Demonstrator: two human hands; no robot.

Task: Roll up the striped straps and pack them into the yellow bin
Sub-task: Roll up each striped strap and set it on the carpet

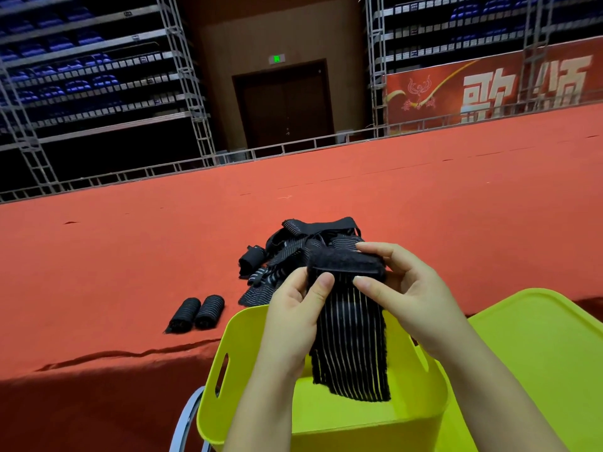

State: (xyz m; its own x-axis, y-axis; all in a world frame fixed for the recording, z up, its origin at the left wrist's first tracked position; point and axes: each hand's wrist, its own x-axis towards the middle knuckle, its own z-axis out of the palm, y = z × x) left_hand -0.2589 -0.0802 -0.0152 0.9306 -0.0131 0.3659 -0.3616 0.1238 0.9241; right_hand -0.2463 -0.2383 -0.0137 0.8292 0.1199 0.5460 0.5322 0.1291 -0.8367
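strap held over the yellow bin

while both hands work above the yellow bin [326, 425], i see one striped strap [352, 340] hanging between them, its lower end dangling down inside the bin's mouth. my left hand [293, 308] pinches the strap's upper left edge with thumb and fingers curled on it. my right hand [401, 288] grips the top right, its fingers wrapped over the fuzzy black end that is folded along the top. beyond the hands a loose pile of straps [293, 252] lies tangled on the red-covered bench [130, 256]. two rolled straps [197, 313] sit side by side, touching, to the left of the bin and well apart from the pile. a yellow lid [538, 347] lies just right of the bin. a metal hoop [186, 415] shows at the bin's lower left.
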